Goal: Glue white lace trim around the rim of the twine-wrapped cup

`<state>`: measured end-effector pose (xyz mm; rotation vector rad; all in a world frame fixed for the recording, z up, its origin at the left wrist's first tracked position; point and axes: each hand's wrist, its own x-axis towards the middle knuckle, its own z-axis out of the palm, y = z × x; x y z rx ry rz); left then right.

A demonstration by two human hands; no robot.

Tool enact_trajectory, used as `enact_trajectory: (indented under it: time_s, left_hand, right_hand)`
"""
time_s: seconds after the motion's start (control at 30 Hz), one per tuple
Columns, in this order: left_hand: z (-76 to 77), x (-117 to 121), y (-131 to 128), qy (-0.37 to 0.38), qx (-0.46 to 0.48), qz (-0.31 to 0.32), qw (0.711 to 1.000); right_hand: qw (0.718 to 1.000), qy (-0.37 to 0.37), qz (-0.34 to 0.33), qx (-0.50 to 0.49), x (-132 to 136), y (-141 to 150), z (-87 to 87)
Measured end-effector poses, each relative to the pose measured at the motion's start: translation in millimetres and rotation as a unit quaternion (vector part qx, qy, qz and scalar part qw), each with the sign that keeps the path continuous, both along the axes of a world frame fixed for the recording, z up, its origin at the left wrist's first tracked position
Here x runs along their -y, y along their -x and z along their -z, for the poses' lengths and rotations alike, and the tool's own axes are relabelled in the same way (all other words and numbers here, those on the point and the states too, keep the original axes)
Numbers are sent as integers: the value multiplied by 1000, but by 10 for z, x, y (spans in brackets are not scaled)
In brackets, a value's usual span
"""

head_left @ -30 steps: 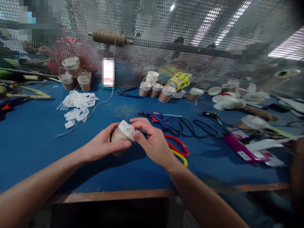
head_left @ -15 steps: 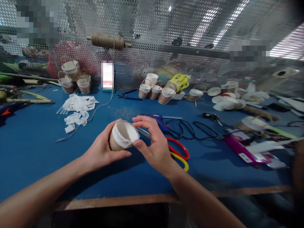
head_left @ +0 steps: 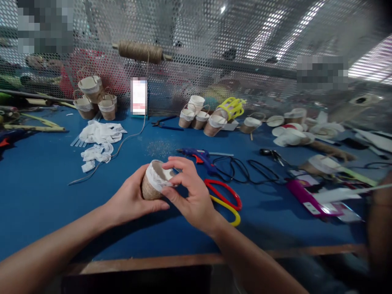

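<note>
A small paper cup (head_left: 151,188) wrapped in brown twine, with a white fabric band round its rim, is tilted above the blue table. My left hand (head_left: 128,200) wraps round its side, thumb along the bottom front. At the right of the rim, my right hand (head_left: 194,200) pinches the band, thumb outside and fingertips over the edge into the opening. Under that hand lie scissors (head_left: 238,200) with red and yellow handles, their blades mostly hidden. Just behind rests a blue glue gun (head_left: 206,161) with a clear glue stick in its back.
Twine-wrapped cups (head_left: 107,109) with handles stand at the back left, others (head_left: 211,125) at back centre. White fabric strips (head_left: 101,132) lie at left. A twine spool (head_left: 139,52) hangs on the mesh. Pliers (head_left: 168,125), a black cable (head_left: 232,167) and a purple box (head_left: 306,200) lie about.
The cup has turned more upright in my left hand. My right hand has moved left and closed on the rim, uncovering more of the glue gun and scissors.
</note>
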<state>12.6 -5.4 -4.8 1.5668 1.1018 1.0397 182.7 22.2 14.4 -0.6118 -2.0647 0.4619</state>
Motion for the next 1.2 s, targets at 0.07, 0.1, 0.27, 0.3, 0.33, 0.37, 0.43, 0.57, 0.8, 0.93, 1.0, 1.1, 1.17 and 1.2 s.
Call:
enact_trajectory:
  time_s: [0.07, 0.1, 0.27, 0.3, 0.33, 0.37, 0.43, 0.57, 0.8, 0.93, 1.0, 1.1, 1.17, 1.2]
  left_hand:
    - [-36, 1, 8, 27, 25, 27, 999]
    - [-56, 2, 13, 48, 36, 39, 997]
    - [-121, 0, 26, 138, 52, 46, 988]
    - [-124, -5, 30, 149, 70, 44, 985]
    - [-126, -12, 34, 162, 92, 44, 982]
    - [-126, -21, 41, 177, 115, 43, 977]
    - [-125, -41, 56, 206, 150, 39, 966]
    - [-125, -67, 80, 215, 174, 21, 961]
    - [-114, -29, 77, 188, 191, 9, 963]
    - [-96, -35, 66, 182, 209, 13, 961]
    - [-95, -42, 59, 176, 213, 13, 961]
    - [-112, -42, 46, 170, 209, 7, 963]
    - [-127, -38, 39, 164, 195, -3, 967]
    - [-133, -37, 37, 159, 187, -9, 969]
  right_hand:
    - [1000, 20, -7, -11, -2, 5, 11]
    - [999, 28, -9, -17, -4, 5, 19]
    - [995, 80, -1, -57, -31, -10, 27]
    - [992, 91, 30, -78, -41, -22, 9]
    - [987, 103, 70, -97, -53, -41, -19]
    - [980, 116, 114, -111, -69, -68, -56]
    - [965, 143, 189, -110, -120, -151, -151]
    - [949, 138, 282, -37, -356, -401, -302]
    - [811, 239, 399, 355, -962, -750, -59]
    - [792, 296, 350, 403, -1066, -746, 52]
    - [792, 311, 343, 397, -1063, -719, 57]
    - [802, 332, 342, 360, -1025, -688, 59]
    - [813, 350, 339, 319, -986, -677, 73]
    - [819, 360, 335, 294, -964, -673, 83]
